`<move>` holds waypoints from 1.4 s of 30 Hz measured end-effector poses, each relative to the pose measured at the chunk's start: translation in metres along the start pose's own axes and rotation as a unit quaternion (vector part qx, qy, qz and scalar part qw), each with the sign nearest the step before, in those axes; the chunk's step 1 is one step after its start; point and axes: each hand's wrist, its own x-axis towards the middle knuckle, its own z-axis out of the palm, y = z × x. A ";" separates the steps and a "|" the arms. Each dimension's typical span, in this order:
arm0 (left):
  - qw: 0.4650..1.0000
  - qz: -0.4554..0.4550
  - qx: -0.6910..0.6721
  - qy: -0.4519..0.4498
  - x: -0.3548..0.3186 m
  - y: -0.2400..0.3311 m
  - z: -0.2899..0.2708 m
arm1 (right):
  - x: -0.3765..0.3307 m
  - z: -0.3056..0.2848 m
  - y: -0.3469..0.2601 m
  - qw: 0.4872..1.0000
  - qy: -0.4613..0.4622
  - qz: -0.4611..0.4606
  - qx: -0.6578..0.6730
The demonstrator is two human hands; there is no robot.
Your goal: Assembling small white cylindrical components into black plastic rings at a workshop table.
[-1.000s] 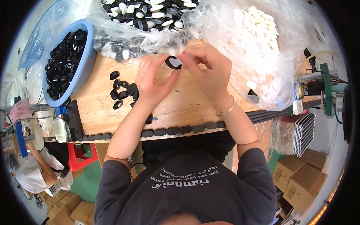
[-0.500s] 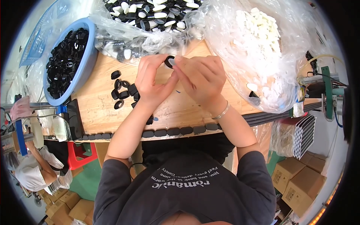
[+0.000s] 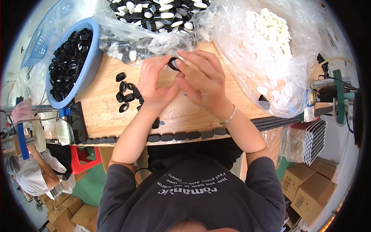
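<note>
- I hold a small black ring point(image 3: 173, 63) pinched between both hands over the far edge of the bench point(image 3: 104, 112), just in front of the clear bag of black and white caps point(image 3: 154, 15).
- My left hand point(image 3: 156, 83) grips the ring's near left side with thumb and fingers point(image 3: 160, 63) curled around it; my right hand point(image 3: 205, 79) closes on its right side, fingers laid over the top.
- The ring sits at my fingertips, not deep in either palm, and is partly hidden by them, so I cannot tell whether anything is seated inside it.
- It could slip out if I press unevenly, because so little of it is gripped; it might then drop among the loose black rings point(image 3: 125, 94) on the bench near my left wrist and get mixed in.
- My right forearm lies close to the big bag of white pieces point(image 3: 270, 42); a wide elbow move could snag the plastic and spill it.
- The blue basin of black parts point(image 3: 91, 58) overhangs the bench's left edge, so a knock could tip it.
</note>
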 end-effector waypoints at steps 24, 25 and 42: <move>0.993 0.072 -0.001 -0.088 0.000 -0.004 0.003 | -0.007 -0.002 0.007 0.752 -0.080 0.462 0.464; 0.993 0.073 -0.003 -0.089 0.001 -0.003 0.004 | -0.007 -0.002 0.006 0.754 -0.073 0.463 0.461; 0.998 -0.015 0.002 -0.055 0.003 -0.006 0.002 | 0.022 -0.120 0.118 0.892 -0.001 0.452 0.030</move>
